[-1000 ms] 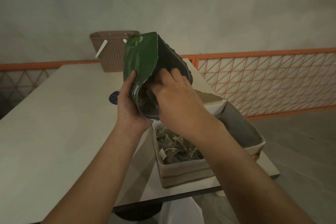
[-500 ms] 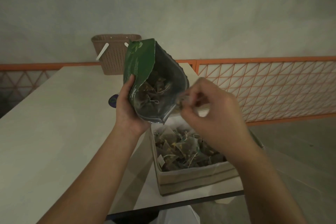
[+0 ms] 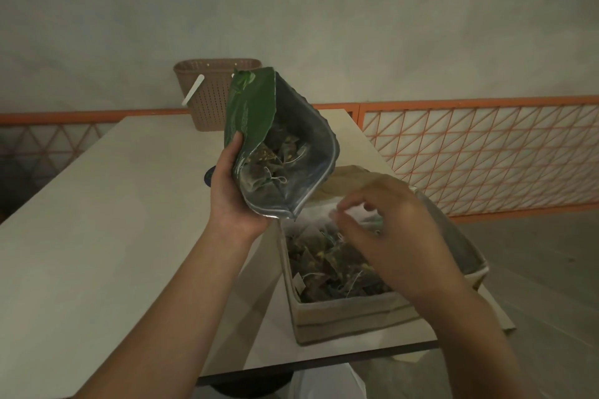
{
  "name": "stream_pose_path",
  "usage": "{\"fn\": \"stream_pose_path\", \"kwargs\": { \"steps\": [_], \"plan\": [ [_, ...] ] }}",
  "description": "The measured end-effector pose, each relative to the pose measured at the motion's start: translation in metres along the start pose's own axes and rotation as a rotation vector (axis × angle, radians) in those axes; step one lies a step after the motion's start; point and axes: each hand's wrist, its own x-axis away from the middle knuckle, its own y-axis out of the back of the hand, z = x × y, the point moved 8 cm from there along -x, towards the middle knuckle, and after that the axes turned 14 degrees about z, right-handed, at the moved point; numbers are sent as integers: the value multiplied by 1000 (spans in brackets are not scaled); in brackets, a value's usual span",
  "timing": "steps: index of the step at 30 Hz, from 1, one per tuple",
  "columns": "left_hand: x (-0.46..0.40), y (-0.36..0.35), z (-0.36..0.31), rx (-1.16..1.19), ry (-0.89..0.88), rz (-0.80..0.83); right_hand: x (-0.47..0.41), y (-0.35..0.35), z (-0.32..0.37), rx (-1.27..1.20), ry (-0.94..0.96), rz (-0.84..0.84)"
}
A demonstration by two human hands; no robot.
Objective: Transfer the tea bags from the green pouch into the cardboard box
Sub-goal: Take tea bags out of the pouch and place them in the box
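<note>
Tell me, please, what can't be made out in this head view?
- Right hand: motion blur hides whether its fingers pinch a tea bag.
- Cardboard box: that hand covers part of its contents.
- Green pouch: depths too dark to count bags.

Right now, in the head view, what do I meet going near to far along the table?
Cardboard box with tea bags → right hand over it → green pouch held up by the left hand → brown basket at the far edge.
</note>
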Motion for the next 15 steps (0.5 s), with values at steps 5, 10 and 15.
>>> {"fn": "stream_pose_path", "kwargs": {
  "steps": [5, 10, 15],
  "plan": [
    [0, 0, 1, -23, -2, -16, -26, 7, 68, -73, 203, -54],
    [3, 14, -2, -105, -31, -97, -73, -35, 88, 184, 151, 192],
    [3, 14, -4, -49, -55, -99, -85, -54, 86, 362, 147, 263]
  ]
}}
